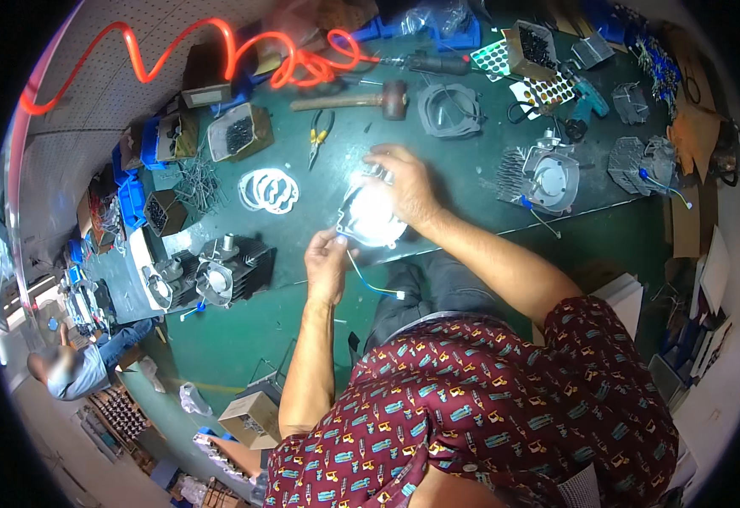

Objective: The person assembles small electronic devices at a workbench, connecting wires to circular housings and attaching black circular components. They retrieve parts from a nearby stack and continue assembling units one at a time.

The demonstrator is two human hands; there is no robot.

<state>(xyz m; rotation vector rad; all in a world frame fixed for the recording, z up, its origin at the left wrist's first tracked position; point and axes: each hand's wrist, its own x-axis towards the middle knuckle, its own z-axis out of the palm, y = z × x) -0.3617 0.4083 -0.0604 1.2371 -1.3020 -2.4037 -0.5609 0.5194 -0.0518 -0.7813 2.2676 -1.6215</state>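
Your right hand (pixel 404 184) presses flat, unclenched, on the round metal cover plate (pixel 371 218) near the workbench's (pixel 471 182) front edge, while your left hand (pixel 327 264) pinches its near rim.

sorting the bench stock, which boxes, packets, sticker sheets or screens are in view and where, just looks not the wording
Open brown cardboard box of dark screws: bench far left, beside the pliers.
Open brown cardboard box of black parts: bench far right of centre.
White sheets of round dark-green stickers: next to that box, flat.
Clear plastic bag: far edge, crumpled.
Small closed brown cardboard carton: floor, lower left.
No screens visible.
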